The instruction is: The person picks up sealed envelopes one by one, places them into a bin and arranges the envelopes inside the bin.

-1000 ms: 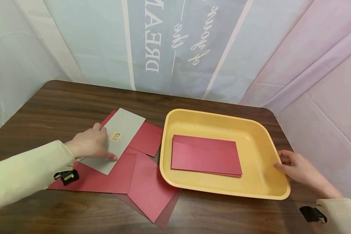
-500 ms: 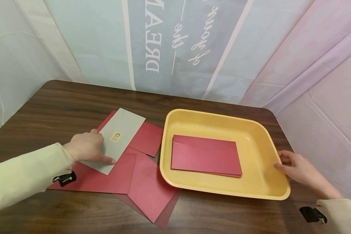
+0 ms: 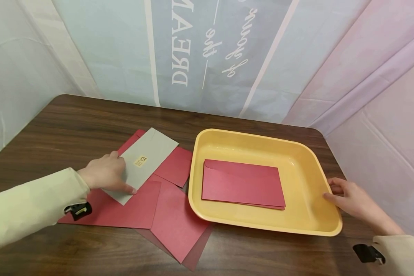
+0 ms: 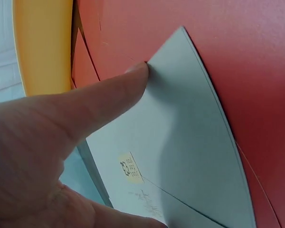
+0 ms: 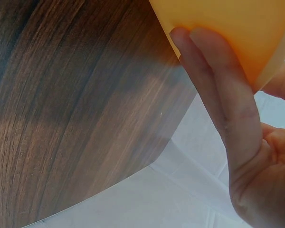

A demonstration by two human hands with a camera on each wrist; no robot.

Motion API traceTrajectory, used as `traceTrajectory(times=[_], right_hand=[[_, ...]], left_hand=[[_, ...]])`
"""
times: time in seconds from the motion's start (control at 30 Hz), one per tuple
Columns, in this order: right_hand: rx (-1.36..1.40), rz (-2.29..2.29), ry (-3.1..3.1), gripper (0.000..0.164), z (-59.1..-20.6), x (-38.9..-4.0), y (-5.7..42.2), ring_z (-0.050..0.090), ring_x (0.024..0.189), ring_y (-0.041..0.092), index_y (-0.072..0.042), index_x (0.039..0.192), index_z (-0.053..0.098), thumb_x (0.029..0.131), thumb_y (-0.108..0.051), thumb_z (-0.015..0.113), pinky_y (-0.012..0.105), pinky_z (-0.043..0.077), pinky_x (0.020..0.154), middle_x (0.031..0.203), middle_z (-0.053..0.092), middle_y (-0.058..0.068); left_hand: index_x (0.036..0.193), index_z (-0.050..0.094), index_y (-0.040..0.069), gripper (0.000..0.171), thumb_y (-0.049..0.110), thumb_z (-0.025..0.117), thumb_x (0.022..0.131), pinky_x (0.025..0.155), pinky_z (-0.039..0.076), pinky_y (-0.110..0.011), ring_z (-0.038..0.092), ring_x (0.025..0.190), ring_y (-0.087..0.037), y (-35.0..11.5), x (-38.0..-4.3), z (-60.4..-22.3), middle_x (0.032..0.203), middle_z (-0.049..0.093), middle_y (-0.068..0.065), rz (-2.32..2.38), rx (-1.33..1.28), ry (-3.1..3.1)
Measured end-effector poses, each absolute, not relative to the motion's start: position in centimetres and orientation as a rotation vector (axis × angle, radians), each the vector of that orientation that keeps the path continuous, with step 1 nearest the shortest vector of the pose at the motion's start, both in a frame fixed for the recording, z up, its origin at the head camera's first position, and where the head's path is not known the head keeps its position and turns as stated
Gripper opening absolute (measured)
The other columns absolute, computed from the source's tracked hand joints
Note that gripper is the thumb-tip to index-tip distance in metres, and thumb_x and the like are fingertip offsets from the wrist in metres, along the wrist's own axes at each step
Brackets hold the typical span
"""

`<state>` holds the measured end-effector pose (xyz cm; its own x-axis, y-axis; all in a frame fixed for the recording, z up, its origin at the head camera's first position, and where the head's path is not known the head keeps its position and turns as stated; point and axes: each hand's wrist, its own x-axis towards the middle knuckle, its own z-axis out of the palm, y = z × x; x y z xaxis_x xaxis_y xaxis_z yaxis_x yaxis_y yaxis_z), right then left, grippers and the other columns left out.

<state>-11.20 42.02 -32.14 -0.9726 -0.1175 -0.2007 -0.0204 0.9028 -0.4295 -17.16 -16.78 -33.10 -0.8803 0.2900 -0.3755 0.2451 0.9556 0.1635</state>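
My left hand [image 3: 105, 172] holds a grey envelope [image 3: 153, 151] across its width, thumb at one long edge and fingers at the other. The envelope lies over several red envelopes [image 3: 181, 220] and bears a small yellowish printed label. In the left wrist view, the grey envelope [image 4: 194, 109] bows slightly, and the thumb reaches its edge. A yellow tray [image 3: 301, 191] stands on the right, with red envelopes [image 3: 243, 183] stacked in it. My right hand [image 3: 357, 201] grips the tray's right rim, thumb inside; the right wrist view shows fingers [image 5: 228, 90] against the tray's outer wall.
The dark wood table [image 3: 72, 126] ends at a printed fabric backdrop [image 3: 124, 57] behind, with pale fabric at both sides. Loose red envelopes lie spread and overlapping left of the tray, some touching its left side.
The grey envelope and the red one beneath its far end have shifted slightly right. My left hand first drew back a little left, then moved right. The right hand and tray have stayed still.
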Motion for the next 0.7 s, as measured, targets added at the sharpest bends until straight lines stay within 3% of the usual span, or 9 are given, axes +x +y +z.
traceTrajectory(times=[0.1, 0.2, 0.37, 0.47, 0.7], right_hand=[[-0.102, -0.639, 2.844, 0.038, -32.2, -11.2, 42.0, 0.061, 0.067, -0.004, 0.016, 0.118, 0.051, 0.090, -0.008, 0.061, 0.022, 0.050, 0.058, 0.095, 0.069, 0.024], [-0.094, -0.646, 2.839, 0.038, -32.2, -11.2, 42.0, 0.061, 0.067, -0.003, 0.015, 0.118, 0.051, 0.091, -0.008, 0.061, 0.022, 0.050, 0.058, 0.095, 0.069, 0.024], [-0.093, -0.667, 2.827, 0.036, -32.1, -11.1, 42.0, 0.062, 0.067, -0.003, 0.015, 0.117, 0.050, 0.091, -0.008, 0.060, 0.023, 0.051, 0.058, 0.095, 0.069, 0.024], [-0.099, -0.660, 2.833, 0.035, -32.1, -11.1, 42.0, 0.061, 0.067, -0.003, 0.015, 0.116, 0.051, 0.091, -0.008, 0.061, 0.022, 0.050, 0.058, 0.094, 0.069, 0.024], [-0.104, -0.625, 2.851, 0.035, -32.2, -11.1, 42.0, 0.061, 0.067, -0.004, 0.014, 0.116, 0.052, 0.090, -0.009, 0.061, 0.021, 0.050, 0.058, 0.094, 0.070, 0.022]], left_hand=[[0.107, 0.055, -0.013, 0.083, 0.051, 0.083, 0.062, 0.063, 0.048, -0.043, 0.054, 0.087, -0.031, -16.9, -17.4, -33.2, 0.099, 0.052, -0.022, 0.176, 0.400, 2.698], [0.122, 0.048, -0.017, 0.089, 0.041, 0.085, 0.064, 0.077, 0.050, -0.051, 0.054, 0.102, -0.041, -16.9, -17.7, -33.3, 0.118, 0.052, -0.030, 0.206, 0.429, 2.688], [0.138, 0.034, -0.016, 0.093, 0.021, 0.083, 0.069, 0.099, 0.039, -0.058, 0.038, 0.128, -0.050, -17.1, -18.1, -33.6, 0.142, 0.036, -0.035, 0.296, 0.478, 2.637], [0.140, 0.033, -0.013, 0.089, 0.011, 0.081, 0.069, 0.100, 0.039, -0.056, 0.034, 0.132, -0.049, -17.3, -18.3, -33.8, 0.145, 0.032, -0.034, 0.333, 0.507, 2.620], [0.141, 0.033, -0.011, 0.084, -0.001, 0.075, 0.069, 0.085, 0.048, -0.041, 0.036, 0.129, -0.047, -17.5, -18.5, -33.9, 0.146, 0.031, -0.033, 0.370, 0.562, 2.608]])
